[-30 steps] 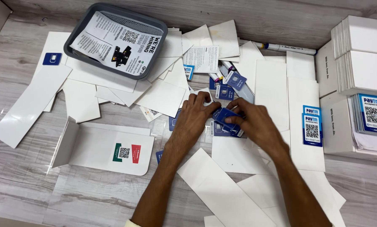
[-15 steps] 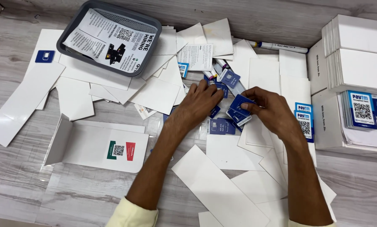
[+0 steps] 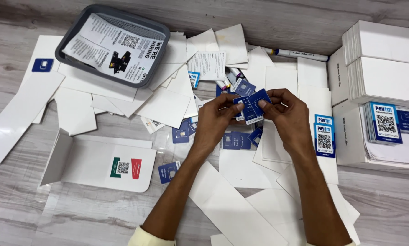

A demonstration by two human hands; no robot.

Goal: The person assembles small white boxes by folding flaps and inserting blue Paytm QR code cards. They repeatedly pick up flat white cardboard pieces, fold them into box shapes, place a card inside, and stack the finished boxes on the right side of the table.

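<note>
Grey wood floor (image 3: 304,18) (paper-strewn), both hands (image 3: 254,114) pinching small blue cards (image 3: 252,104)

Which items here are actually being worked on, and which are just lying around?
In hand:
- small blue cards, pinched between left hand and right hand
- loose blue cards beneath the hands

Lying about:
- grey tray with a leaflet
- marker pen
- white box stacks
- folded white card

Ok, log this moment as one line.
left hand: holds small blue cards | right hand: pinches same cards | height: raised above scattered white sheets | grey tray: untouched
</note>
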